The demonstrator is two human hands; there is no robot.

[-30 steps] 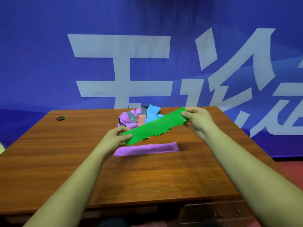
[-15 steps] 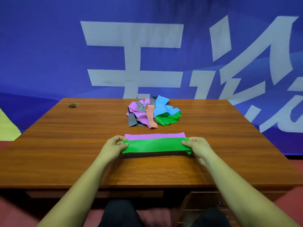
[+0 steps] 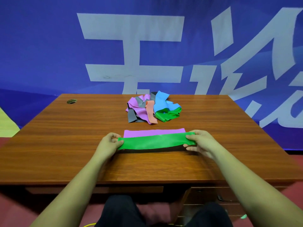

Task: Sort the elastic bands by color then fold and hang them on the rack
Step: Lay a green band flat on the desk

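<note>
The glossy flat green elastic band (image 3: 155, 142) is held stretched low over the brown wood-grain desk (image 3: 65, 145), overlapping the near edge of a flat purple band (image 3: 154, 132). The left hand (image 3: 108, 145) pinches its left end between thumb and curled fingers, and the right hand (image 3: 201, 143) pinches its right end likewise. Bare desk lies wide on both sides and toward the near edge, and a crumpled pile of coloured bands (image 3: 153, 108) sits near the far edge, before a blue banner (image 3: 49, 46).

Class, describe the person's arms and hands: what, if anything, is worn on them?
The left arm and right arm are bare to the picture's edge; no sleeves show. The left hand and right hand wear no gloves; no watch, bracelet or ring is visible.
</note>
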